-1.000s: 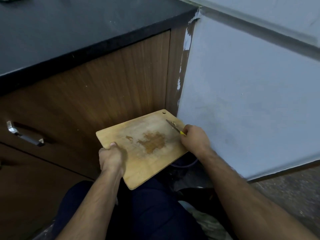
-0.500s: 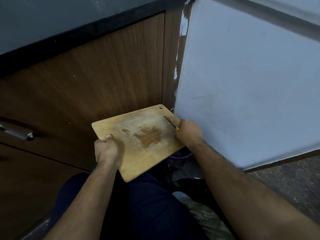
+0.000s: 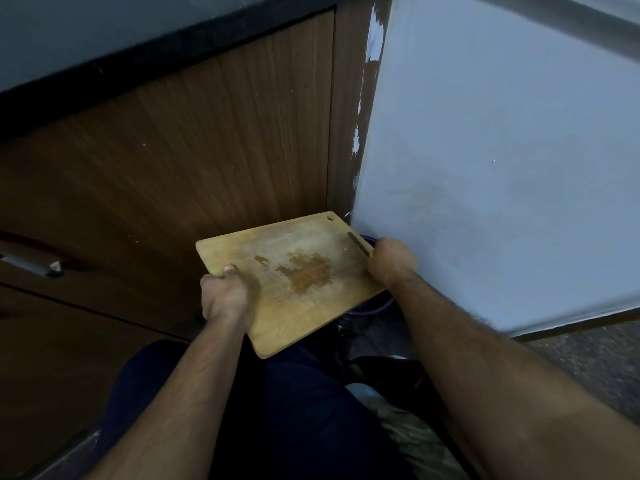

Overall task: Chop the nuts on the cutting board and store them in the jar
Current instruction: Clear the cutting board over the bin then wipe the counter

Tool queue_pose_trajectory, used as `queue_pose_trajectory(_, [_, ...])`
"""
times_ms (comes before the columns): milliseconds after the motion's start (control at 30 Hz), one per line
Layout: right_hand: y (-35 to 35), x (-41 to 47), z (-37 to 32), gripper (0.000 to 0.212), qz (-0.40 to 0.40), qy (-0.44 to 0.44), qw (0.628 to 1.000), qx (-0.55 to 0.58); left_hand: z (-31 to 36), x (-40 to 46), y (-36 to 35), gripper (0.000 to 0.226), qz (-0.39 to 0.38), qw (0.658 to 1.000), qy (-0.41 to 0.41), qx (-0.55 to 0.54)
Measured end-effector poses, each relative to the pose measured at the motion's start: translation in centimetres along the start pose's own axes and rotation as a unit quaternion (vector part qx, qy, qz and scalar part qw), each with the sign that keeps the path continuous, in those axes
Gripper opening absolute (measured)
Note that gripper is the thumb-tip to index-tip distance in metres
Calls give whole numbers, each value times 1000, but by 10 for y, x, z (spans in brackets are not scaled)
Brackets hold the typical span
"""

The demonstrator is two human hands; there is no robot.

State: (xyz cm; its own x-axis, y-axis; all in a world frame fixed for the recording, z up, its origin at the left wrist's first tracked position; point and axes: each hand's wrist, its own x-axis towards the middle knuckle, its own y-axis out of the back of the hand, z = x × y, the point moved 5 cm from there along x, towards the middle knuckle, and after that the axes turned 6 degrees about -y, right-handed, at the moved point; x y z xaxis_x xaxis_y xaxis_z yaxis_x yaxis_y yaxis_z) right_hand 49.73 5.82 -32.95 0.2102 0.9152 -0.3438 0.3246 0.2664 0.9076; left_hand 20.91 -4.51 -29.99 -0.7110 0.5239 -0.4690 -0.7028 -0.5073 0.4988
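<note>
A wooden cutting board with a brown stain in its middle is held low in front of the cabinet, above a purple container of which only the rim shows. My left hand grips the board's near-left edge. My right hand is closed on a small knife with a yellow handle, its blade lying along the board's right edge. No nuts or jar can be seen.
Brown wooden cabinet doors with a metal handle stand behind, under a black countertop edge. A grey-blue wall rises at the right. My dark trousers fill the bottom.
The view has dipped so the countertop slid upward out of frame. The knife blade has shifted from over the board toward its right edge. Both hands keep their grips.
</note>
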Motion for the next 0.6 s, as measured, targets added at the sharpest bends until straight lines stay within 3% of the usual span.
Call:
queue_pose_trajectory(167, [2, 5, 13, 20, 0, -23, 1000, 3, 3, -2, -8, 43, 4, 1000, 5, 8])
queue_pose_trajectory(467, [-3, 2, 5, 13, -63, 42, 997, -22, 6, -2, -11, 45, 13, 999, 7, 30])
queue_pose_trajectory(600, [-8, 2, 12, 12, -67, 30, 997, -25, 10, -3, -9, 45, 18, 999, 9, 31])
